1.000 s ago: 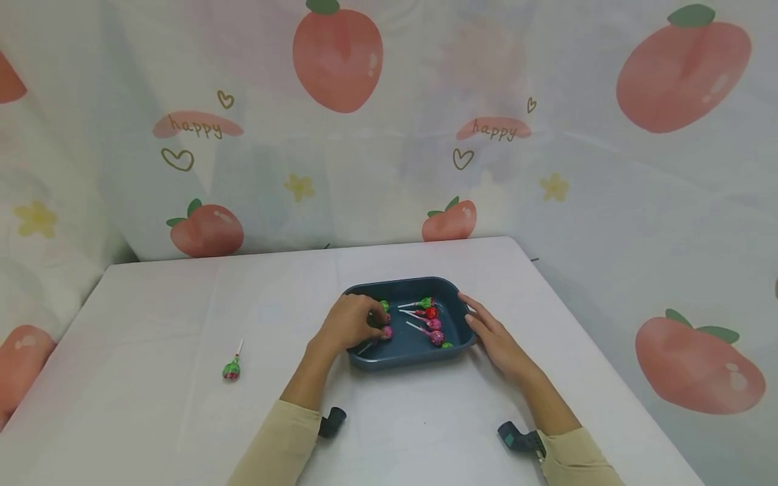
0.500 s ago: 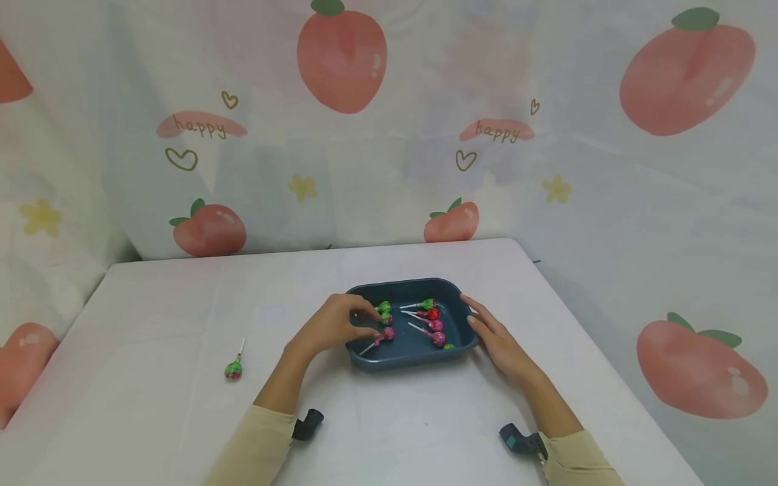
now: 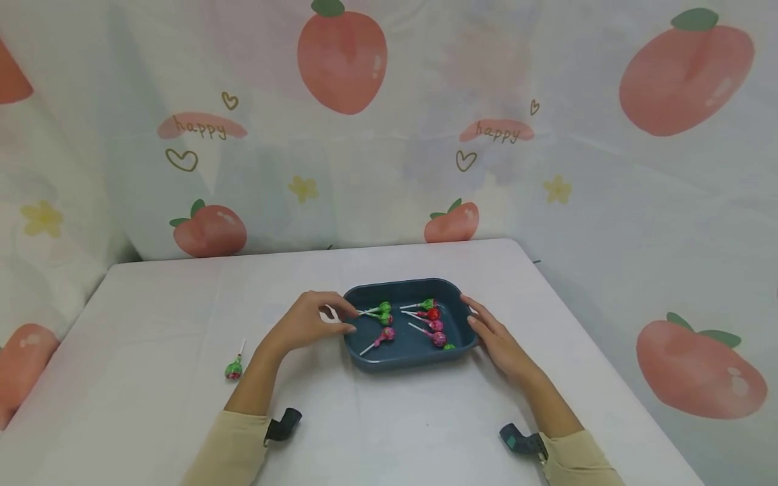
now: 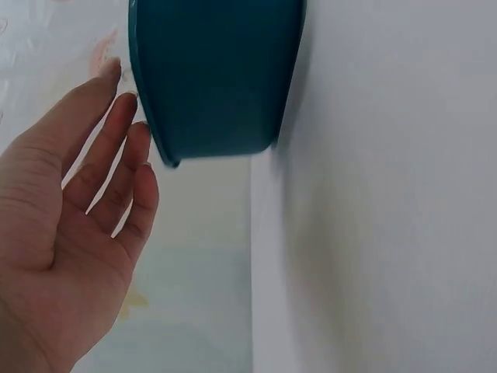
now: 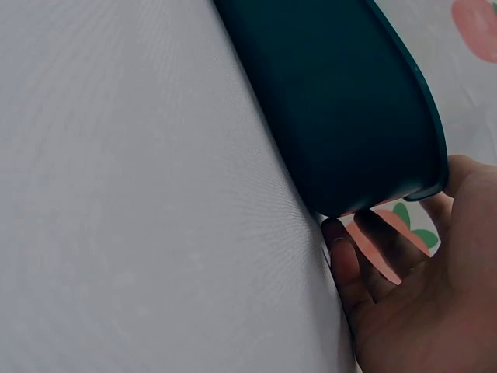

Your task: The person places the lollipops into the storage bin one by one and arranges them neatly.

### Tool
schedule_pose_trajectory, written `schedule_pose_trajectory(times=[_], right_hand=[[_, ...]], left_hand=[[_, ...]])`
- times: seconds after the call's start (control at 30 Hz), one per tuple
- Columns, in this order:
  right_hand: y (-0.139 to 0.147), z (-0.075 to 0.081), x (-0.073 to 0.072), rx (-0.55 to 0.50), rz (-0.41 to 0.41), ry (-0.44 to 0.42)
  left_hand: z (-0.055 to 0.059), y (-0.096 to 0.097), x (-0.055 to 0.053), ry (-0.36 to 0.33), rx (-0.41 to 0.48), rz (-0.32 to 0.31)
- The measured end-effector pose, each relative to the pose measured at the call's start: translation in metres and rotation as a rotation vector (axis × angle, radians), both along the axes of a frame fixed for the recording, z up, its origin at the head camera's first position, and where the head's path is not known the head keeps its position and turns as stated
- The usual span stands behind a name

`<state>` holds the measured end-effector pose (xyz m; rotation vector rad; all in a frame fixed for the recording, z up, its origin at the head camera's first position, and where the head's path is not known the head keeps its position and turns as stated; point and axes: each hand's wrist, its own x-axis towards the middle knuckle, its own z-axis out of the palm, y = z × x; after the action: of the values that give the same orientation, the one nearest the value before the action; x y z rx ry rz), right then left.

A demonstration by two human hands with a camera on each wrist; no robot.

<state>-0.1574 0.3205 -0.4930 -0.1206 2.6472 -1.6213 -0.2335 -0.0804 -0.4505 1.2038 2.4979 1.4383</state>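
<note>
A dark blue tray [image 3: 404,359] stands on the table with several lollipops inside. Toward its left end lie two green lollipops [image 3: 385,319] and a pink lollipop [image 3: 387,334]. On the right side are a red lollipop [image 3: 432,314], pink ones and more green wrappers. My left hand [image 3: 310,320] is at the tray's left end, fingers relaxed and holding nothing; in the left wrist view the fingertips [image 4: 140,132] are close beside the tray's rim. At the opposite end, my right hand [image 3: 498,341] rests its fingers against the outer wall, thumb by the rim.
One green lollipop [image 3: 234,368] lies alone on the white table [image 3: 152,324], left of the left forearm. A patterned cloth [image 3: 389,169] hangs behind the table and along its sides. Each wrist carries a small black camera [image 3: 284,425].
My left hand has drawn back leftward from inside the tray to its left rim, uncovering the green and pink lollipops there. My right hand has stayed at the tray's right end.
</note>
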Motion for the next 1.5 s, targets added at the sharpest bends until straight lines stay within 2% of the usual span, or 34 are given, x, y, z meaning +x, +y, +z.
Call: schedule_pose_trajectory(times=[0.1, 0.3, 0.47, 0.6, 0.73, 0.87, 1.03, 1.33, 1.5], right_hand=[[-0.001, 0.000, -0.001, -0.003, 0.001, 0.002], [-0.003, 0.001, -0.002, -0.012, 0.016, 0.009], [-0.003, 0.001, 0.000, -0.001, 0.006, 0.008], [-0.002, 0.001, 0.000, -0.003, 0.005, 0.007], [-0.002, 0.000, 0.000, 0.002, 0.006, 0.007], [-0.002, 0.000, 0.000, 0.003, 0.002, 0.004], [-0.002, 0.001, 0.000, 0.011, 0.001, -0.002], [-0.002, 0.002, -0.001, 0.029, 0.009, 0.013], [-0.002, 0.001, -0.001, 0.023, 0.006, 0.007]], left_hand=[[0.000, -0.017, -0.004, -0.035, -0.011, 0.039], [-0.002, -0.064, -0.007, -0.128, -0.102, 0.135], [-0.007, -0.100, -0.008, -0.186, -0.142, 0.133], [-0.011, -0.119, -0.007, -0.265, -0.145, 0.123], [-0.013, -0.131, -0.006, -0.342, -0.148, 0.122], [-0.014, -0.139, -0.003, -0.391, -0.159, 0.100], [-0.015, -0.148, -0.001, -0.451, -0.176, 0.103], [-0.018, -0.166, 0.004, -0.478, -0.179, 0.099], [-0.014, -0.177, 0.009, -0.480, -0.225, 0.098]])
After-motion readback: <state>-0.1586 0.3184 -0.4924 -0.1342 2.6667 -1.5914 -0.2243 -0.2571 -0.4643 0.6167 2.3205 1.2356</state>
